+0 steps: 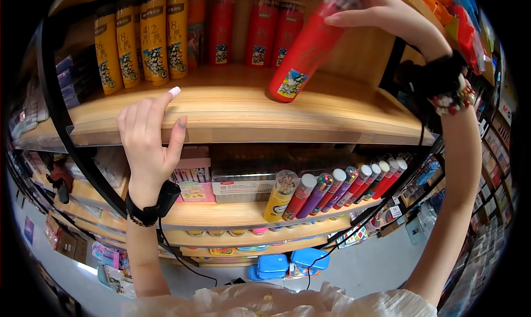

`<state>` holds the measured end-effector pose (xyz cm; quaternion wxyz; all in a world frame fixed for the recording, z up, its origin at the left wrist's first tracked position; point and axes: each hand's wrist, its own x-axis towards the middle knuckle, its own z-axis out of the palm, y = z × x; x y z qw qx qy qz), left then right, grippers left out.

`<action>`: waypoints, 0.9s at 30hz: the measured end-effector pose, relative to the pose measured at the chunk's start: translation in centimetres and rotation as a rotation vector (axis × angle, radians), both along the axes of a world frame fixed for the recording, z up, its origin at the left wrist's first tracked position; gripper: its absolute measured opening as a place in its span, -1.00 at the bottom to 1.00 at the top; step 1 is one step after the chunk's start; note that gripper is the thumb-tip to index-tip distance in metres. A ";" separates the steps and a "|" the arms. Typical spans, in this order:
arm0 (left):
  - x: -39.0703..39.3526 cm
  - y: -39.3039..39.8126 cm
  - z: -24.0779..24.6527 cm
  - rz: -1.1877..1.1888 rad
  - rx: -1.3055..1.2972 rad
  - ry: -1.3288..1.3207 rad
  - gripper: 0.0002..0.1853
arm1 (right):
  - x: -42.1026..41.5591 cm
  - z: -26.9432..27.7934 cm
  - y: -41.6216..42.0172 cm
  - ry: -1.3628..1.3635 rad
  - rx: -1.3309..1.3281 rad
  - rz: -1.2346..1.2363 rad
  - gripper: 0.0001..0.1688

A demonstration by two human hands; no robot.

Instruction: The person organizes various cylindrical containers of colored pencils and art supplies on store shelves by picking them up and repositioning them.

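My right hand grips a red cylindrical pencil tube near its clear top. The tube leans, its base close to the front of the upper wooden shelf; whether it touches the wood I cannot tell. Holding nothing, my left hand rests at the shelf's front edge with thumb and index finger apart. Behind its fingertips stand several yellow tubes. Farther back, a red tube stands upright, and two similar red tubes are beside the held one, one partly hidden by it.
On the lower shelf stand a row of pen and pencil tubes, a white-labelled box and a pink box. Blue plastic cases lie near the floor. Black metal posts flank the shelves; a thin black cable hangs below my left wrist.
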<state>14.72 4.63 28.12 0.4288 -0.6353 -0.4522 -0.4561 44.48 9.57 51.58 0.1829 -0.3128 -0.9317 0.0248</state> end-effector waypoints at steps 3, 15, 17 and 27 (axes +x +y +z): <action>0.0 -0.1 0.1 0.008 -0.019 -0.002 -0.62 | -1.3 -1.0 3.2 0.080 0.198 -0.069 -0.20; 0.1 -0.5 0.1 0.053 -0.010 -0.009 -0.62 | -3.0 -2.5 5.8 0.133 0.036 0.102 -0.16; 0.1 0.2 -0.2 0.052 -0.005 -0.002 -0.63 | -2.4 -2.6 5.1 0.068 0.072 0.079 -0.14; -3.6 0.4 -1.0 0.062 -0.064 0.122 -0.63 | 19.6 -10.9 -5.4 0.174 -0.223 -0.006 -0.48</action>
